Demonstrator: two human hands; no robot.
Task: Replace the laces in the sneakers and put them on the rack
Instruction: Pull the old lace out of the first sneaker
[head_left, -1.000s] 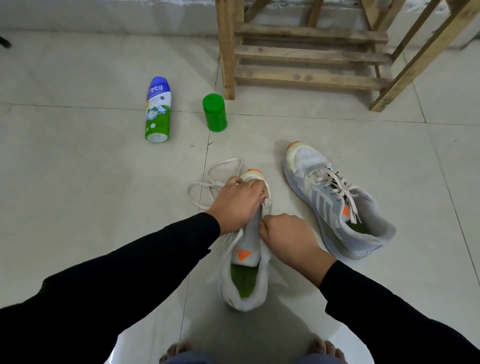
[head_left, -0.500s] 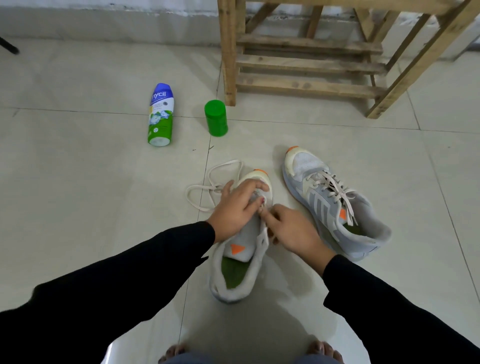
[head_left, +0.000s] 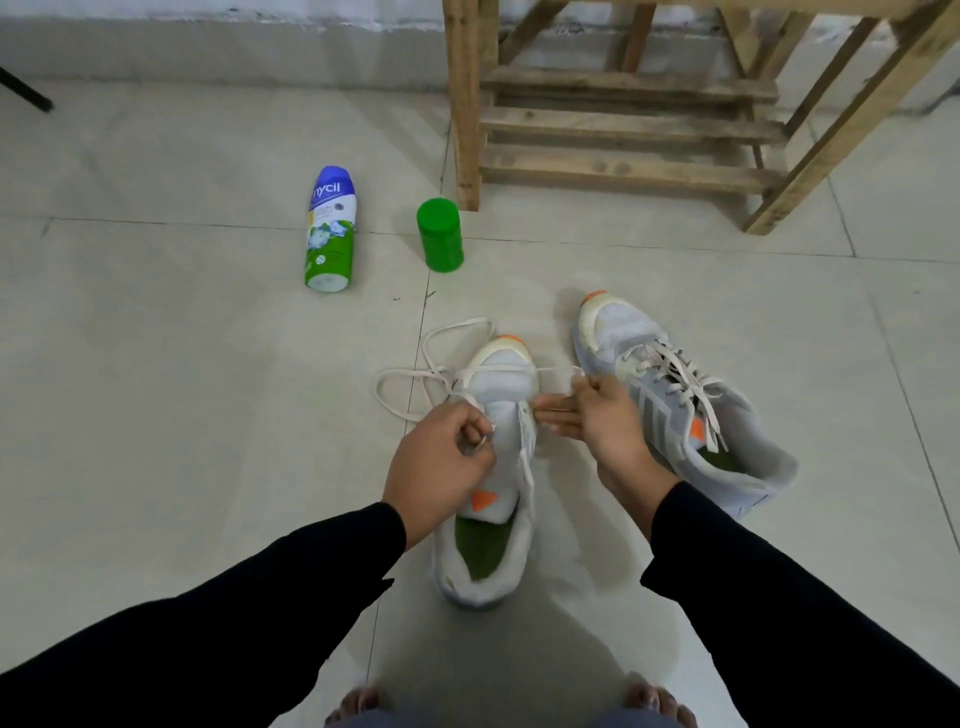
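A grey-white sneaker (head_left: 498, 395) with an orange toe tip and green insole lies on the floor in front of me, toe pointing away. A cream lace (head_left: 415, 374) runs across its toe end and loops on the floor to its left. My left hand (head_left: 441, 467) pinches one lace end at the sneaker's left side. My right hand (head_left: 605, 415) holds the other stretch of lace, pulled out to the right. The second sneaker (head_left: 675, 405), fully laced, lies to the right. The wooden rack (head_left: 623, 124) stands at the back.
A blue-green spray bottle (head_left: 331, 228) lies on its side at the left. Its green cap (head_left: 440, 235) stands near the rack's front left leg. My bare toes (head_left: 363, 701) show at the bottom edge. Pale floor tiles surround everything.
My hands moved apart from the middle of the sneaker. The right hand drew the lace out to the right across the toe end; the left hand shifted to the left side, pinching the lace.
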